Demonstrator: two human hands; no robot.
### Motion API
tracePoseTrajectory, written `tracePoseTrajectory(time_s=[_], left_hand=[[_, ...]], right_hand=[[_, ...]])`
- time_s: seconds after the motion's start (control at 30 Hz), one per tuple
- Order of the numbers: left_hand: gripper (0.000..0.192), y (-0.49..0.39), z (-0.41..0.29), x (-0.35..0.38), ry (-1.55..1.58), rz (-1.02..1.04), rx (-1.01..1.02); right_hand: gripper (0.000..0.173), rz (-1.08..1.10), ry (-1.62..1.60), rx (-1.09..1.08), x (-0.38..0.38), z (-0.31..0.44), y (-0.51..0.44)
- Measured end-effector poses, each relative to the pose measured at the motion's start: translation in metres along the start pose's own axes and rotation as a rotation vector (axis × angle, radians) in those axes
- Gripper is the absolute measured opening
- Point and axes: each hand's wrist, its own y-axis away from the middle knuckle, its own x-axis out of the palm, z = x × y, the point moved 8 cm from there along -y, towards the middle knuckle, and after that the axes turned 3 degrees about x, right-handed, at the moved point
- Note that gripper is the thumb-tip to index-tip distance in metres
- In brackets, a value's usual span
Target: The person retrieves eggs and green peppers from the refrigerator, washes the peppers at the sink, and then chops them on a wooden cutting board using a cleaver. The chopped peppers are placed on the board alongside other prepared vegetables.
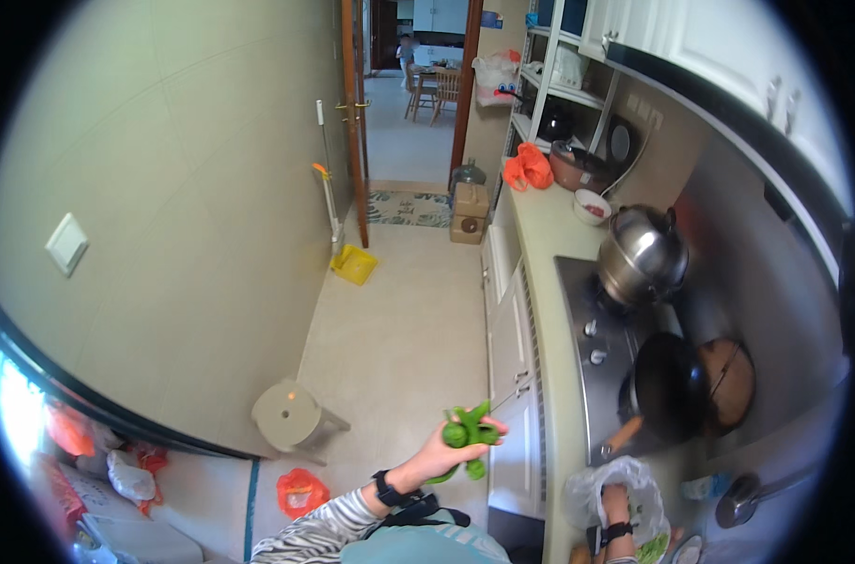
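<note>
Several green peppers [469, 426] are bunched in my left hand [438, 455], held up in front of my body above the floor. Some of them poke out past the fingers and below the palm. Over the counter at lower right, my right hand [615, 502] reaches down into a translucent plastic bag [586, 493]. Its fingers are hidden inside, so what they touch cannot be seen. Chopped green pieces [653, 548] show beside the right wrist, near the bag's lower edge.
A black wok [670, 388] with a wooden handle and a steel steamer pot [642, 257] sit on the gas hob [575, 296]. Behind the wok leans a round wooden board [729, 381]. A plastic stool [286, 416] and red bag [302, 492] are on the floor at left.
</note>
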Motion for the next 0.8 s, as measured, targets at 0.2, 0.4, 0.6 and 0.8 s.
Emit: tracePoseTrajectory(time_s=[0.2,0.4,0.6,0.8], left_hand=[[0.038,-0.04,-0.037,-0.104,0.006,-0.149,-0.029],[0.037,-0.094,-0.046,-0.127,0.022,-0.067,-0.044],[0.036,-0.151,-0.05,-0.138,0.001,-0.035,-0.068],[0.036,-0.23,-0.059,-0.143,-0.05,0.06,-0.066]], right_hand=[[0.028,0.046,0.064,0.1,0.035,-0.049,-0.013],[0.054,0.42,-0.079,0.368,0.007,-0.065,0.039],[0.037,0.267,-0.417,0.341,-0.048,-0.029,0.054],[0.036,0.046,-0.552,0.38,-0.087,0.017,-0.014]])
